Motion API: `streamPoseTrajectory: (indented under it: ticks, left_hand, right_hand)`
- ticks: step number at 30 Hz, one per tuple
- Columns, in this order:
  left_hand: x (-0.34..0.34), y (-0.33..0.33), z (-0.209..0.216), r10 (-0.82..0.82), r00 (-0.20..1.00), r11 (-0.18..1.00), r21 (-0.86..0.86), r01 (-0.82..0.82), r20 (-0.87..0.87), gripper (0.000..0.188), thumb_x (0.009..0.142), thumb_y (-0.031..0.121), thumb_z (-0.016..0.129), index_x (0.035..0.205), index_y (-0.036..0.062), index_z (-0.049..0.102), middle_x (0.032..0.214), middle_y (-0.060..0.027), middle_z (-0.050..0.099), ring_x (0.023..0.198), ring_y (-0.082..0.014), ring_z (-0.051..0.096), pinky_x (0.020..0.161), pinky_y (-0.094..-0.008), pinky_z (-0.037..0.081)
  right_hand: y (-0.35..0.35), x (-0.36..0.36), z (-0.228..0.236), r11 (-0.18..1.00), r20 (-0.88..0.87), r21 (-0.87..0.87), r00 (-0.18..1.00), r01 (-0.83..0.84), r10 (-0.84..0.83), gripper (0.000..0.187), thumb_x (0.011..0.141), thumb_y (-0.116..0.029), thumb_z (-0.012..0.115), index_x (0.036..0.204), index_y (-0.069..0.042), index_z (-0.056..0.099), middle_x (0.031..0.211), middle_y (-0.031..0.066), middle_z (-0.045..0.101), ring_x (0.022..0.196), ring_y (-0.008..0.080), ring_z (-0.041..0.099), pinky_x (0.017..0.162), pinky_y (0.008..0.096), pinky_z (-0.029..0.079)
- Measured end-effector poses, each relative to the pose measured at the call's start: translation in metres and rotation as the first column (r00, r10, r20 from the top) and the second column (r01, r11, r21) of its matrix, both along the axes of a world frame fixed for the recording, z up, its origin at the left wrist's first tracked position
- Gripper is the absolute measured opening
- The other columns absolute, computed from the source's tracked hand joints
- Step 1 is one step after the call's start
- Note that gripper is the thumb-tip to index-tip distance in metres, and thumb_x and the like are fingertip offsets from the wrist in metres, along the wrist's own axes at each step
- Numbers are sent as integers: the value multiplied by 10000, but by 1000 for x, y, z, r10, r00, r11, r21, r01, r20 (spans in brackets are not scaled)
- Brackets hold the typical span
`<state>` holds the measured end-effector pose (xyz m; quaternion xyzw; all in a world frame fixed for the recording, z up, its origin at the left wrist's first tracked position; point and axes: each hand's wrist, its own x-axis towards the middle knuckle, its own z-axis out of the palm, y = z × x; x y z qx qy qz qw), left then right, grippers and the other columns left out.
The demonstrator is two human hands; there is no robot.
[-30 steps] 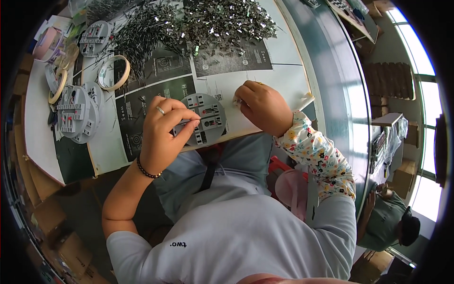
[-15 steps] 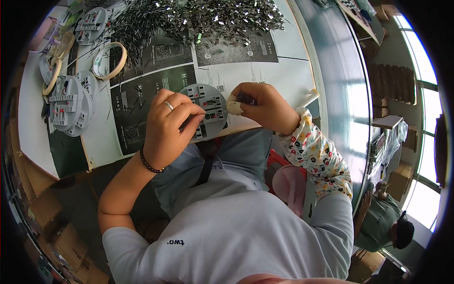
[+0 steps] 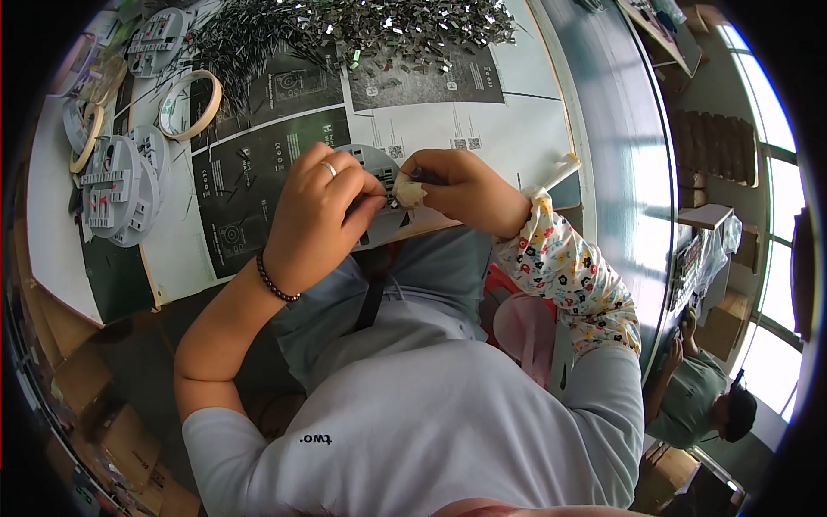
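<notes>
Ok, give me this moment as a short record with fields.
Left hand: fingertips close together over the grey disc; anything held is too small to tell
Right hand: curled close by, pale wrap at the thumb; contents hidden
Grey disc: partly covered by the hands
Far left: stacked discs, a cream tape roll
Far side: pile of small dark shiny pieces

I can't see all of the round gray plate (image 3: pixel 372 158) in the middle, because the left hand (image 3: pixel 320 211) and right hand (image 3: pixel 469 191) hide part of it. Anything between the fingertips is too small for me to tell. The top edge cuts off the shiny pile (image 3: pixel 413 30). At upper left, a purple thing (image 3: pixel 77 65) looks blurry.
</notes>
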<state>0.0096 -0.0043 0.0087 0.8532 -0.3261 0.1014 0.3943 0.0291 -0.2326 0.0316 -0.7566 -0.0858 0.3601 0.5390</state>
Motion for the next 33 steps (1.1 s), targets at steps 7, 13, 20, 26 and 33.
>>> streamPoseTrajectory:
  ticks: [7, 13, 20, 26, 33]
  left_hand:
    - [-5, -4, 6, 13, 1000, 999, 33, -13, -2, 158, 747, -4, 755, 827, 37, 626, 858, -73, 596, 851, -295, 558, 756, -405, 464]
    - [-7, -7, 5, 35, 997, 995, 88, -40, 64, 170, 740, 18, 759, 822, 60, 616, 879, -64, 594, 877, -280, 559, 783, -397, 464]
    - [-6, -7, 3, 39, 998, 994, 99, -44, 48, 165, 744, 54, 760, 822, 77, 616, 889, -59, 595, 906, -273, 560, 818, -416, 448]
    - [-7, 2, 0, 1, 999, 994, 114, -6, 42, 157, 749, 80, 755, 841, 79, 627, 920, -73, 594, 949, -292, 555, 912, -478, 423]
    - [-19, 7, 3, -12, 996, 1000, 29, 9, 88, 230, 743, 100, 770, 911, 25, 633, 981, -119, 580, 982, -336, 555, 1072, -554, 386]
  right_hand:
    - [1, 7, 4, 1000, -74, -24, 997, 21, -23, 204, 902, -58, 592, 1086, 9, 651, 821, -33, 614, 669, 32, 478, 565, 218, 390]
    - [6, 11, -3, 998, 76, -62, 997, -22, 26, 199, 902, -88, 628, 1069, 17, 653, 785, -29, 603, 669, 40, 492, 581, 247, 427]
    - [8, 1, 2, 966, 672, -239, 702, -94, 235, 179, 821, -64, 665, 983, 8, 639, 781, 107, 628, 669, 244, 621, 604, 355, 490]
    - [16, -19, 2, 909, 803, -410, 444, -73, 397, 207, 737, -57, 673, 931, -18, 614, 826, 126, 585, 705, 320, 611, 599, 402, 504]
    - [23, -27, 14, 825, 787, -561, 265, -68, 557, 217, 733, -89, 656, 934, -36, 596, 846, 103, 544, 744, 274, 607, 598, 387, 529]
